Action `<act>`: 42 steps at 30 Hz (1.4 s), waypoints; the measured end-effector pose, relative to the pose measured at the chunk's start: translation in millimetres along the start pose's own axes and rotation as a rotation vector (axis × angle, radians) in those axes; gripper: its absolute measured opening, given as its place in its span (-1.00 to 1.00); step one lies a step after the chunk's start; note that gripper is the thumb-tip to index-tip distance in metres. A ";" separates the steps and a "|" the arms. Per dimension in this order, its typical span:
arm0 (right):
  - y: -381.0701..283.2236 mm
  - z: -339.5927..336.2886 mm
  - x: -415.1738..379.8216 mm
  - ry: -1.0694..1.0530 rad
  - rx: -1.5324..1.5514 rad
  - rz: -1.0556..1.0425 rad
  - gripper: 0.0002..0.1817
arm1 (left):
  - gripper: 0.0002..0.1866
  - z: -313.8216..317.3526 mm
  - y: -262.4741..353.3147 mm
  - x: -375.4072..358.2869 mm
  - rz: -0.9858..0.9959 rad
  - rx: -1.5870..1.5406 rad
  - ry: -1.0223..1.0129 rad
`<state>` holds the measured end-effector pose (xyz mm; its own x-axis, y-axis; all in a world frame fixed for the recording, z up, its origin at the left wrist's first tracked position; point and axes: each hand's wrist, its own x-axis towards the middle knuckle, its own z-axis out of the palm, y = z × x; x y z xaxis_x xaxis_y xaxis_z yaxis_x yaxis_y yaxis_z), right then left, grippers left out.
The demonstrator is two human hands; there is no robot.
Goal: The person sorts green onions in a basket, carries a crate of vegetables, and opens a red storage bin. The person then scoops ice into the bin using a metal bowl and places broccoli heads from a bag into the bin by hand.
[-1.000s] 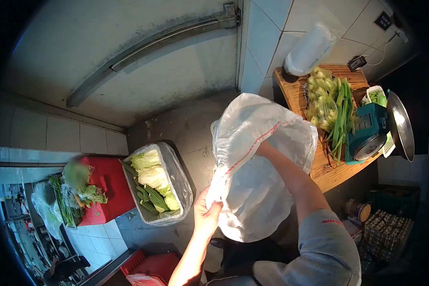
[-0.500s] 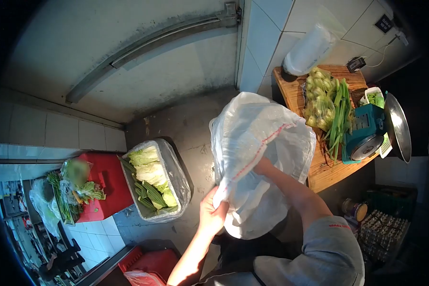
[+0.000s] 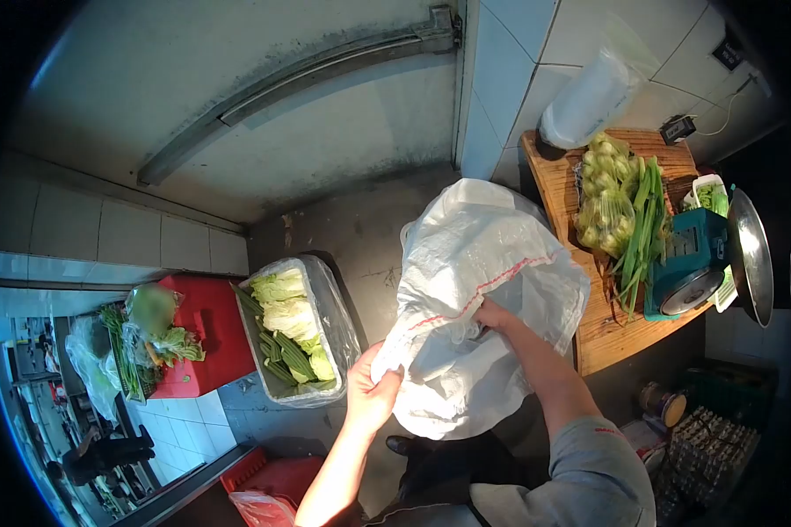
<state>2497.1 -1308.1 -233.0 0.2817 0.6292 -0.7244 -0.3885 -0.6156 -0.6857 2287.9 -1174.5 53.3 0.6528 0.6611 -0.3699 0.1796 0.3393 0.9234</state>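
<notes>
A person holds a big white sack (image 3: 483, 290) up in front of them with both hands. The sack has a thin red stripe across it. The left hand (image 3: 371, 393) pinches the sack's near left edge, with the fingers shut tight on the cloth. The right hand (image 3: 494, 314) grips the sack in the middle, near the red stripe, and its fingers are closed on it too. The sack hangs over the grey floor (image 3: 360, 246).

To the left of the sack sits a bin (image 3: 338, 321) lined with clear plastic. It is full of cabbages and long green vegetables. Further left is a red box (image 3: 211, 325) with more greens on top.

To the right is a wooden table (image 3: 602, 329). On it lie a bag of small green vegetables (image 3: 605, 198), some long green stalks (image 3: 643, 230) and a green scale (image 3: 696, 263).
</notes>
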 end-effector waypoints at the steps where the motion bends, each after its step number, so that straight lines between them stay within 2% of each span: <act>1: -6.7 0.3 -13.4 0.041 0.118 0.039 -0.32 | -0.68 -0.9 1.1 -2.4 -0.015 0.004 0.002; 3: -20.7 1.5 -36.2 0.125 0.355 0.113 -0.36 | -0.67 -1.3 2.0 -5.9 -0.026 0.013 0.001; 6: 0.3 -18.2 -28.2 -0.168 0.423 0.129 -0.37 | -0.65 -2.9 0.5 -11.6 -0.026 0.016 0.008; 12: 3.0 -21.5 -72.8 -0.063 0.649 0.099 -0.51 | -0.66 -16.9 2.5 -18.0 0.047 0.048 0.014; 15: 4.3 -34.0 -92.1 -0.087 0.706 0.026 -0.60 | -0.64 -25.3 2.8 -21.9 0.049 0.014 0.003; 18: -18.5 -38.7 -124.0 0.031 0.638 0.105 -0.86 | -0.59 -35.5 0.3 -30.9 0.057 0.050 -0.055; 21: -28.3 -46.4 -144.8 -0.043 0.690 -0.083 -0.85 | -0.52 -40.6 -2.7 -36.7 0.082 0.050 -0.088; 23: -56.5 -38.3 -176.8 0.052 0.656 -0.082 -0.81 | -0.49 -46.1 -3.9 -40.8 0.111 -0.001 -0.089; 24: -67.8 -35.0 -190.2 0.102 0.641 -0.085 -0.78 | -0.45 -52.5 1.0 -46.3 0.046 0.048 -0.071; 27: -70.7 -45.3 -203.6 -0.006 0.634 -0.083 -0.63 | -0.43 -71.0 6.7 -64.0 0.065 0.115 0.010; 28: -77.1 -46.2 -212.7 -0.100 0.682 -0.103 -0.49 | -0.41 -79.8 0.8 -68.3 0.092 0.098 0.029; 31: -101.0 -37.4 -244.6 -0.148 0.658 -0.163 -0.41 | -0.41 -105.0 -15.2 -96.8 0.077 0.052 0.115; 36: -126.2 0.4 -300.8 -0.190 0.658 -0.220 -0.36 | -0.48 -173.5 -98.9 -165.1 0.058 0.110 0.287; 40: -138.3 54.0 -342.4 -0.204 0.573 -0.238 -0.30 | -0.47 -230.8 -172.5 -256.9 -0.043 0.099 0.516; 42: -145.4 95.1 -371.6 -0.200 0.511 -0.248 -0.30 | -0.47 -259.2 -228.2 -313.8 -0.069 0.119 0.630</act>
<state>2365.5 -1407.4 142.7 0.2662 0.8326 -0.4858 -0.7186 -0.1645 -0.6757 1851.3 -1285.9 -67.9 0.0863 0.9188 -0.3853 0.3101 0.3427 0.8868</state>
